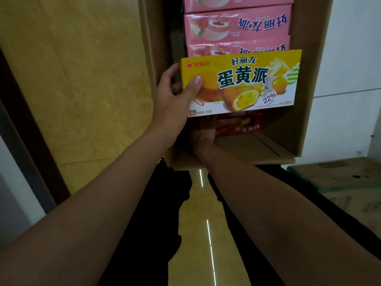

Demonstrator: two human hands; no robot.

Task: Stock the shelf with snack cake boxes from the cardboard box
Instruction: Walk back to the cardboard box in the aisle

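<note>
The left hand (175, 96) pinches the left end of a yellow snack cake box (241, 83), with the thumb pressed on the printed front and the other fingers curled behind the edge. The box is held upright, with its front facing the camera, above the open cardboard box (309, 58). The right hand (203, 135) is mostly hidden below the yellow box; only the wrist and a part of the palm are visible, in shadow, so I cannot tell if its fingers are spread or closed on something. It reaches down into the cardboard box, near a red snack box (239, 125) that lies dim at the bottom and is half covered. Behind the yellow box, pink snack boxes (237, 27) stand in a row inside the cardboard box; the top one is cut off by the frame edge, the nearest one is partly hidden. Both forearms stretch forward from the lower corners, the left one rising higher. The yellow floor (92, 79) is below, and dark trousers cover a part of it.
</note>
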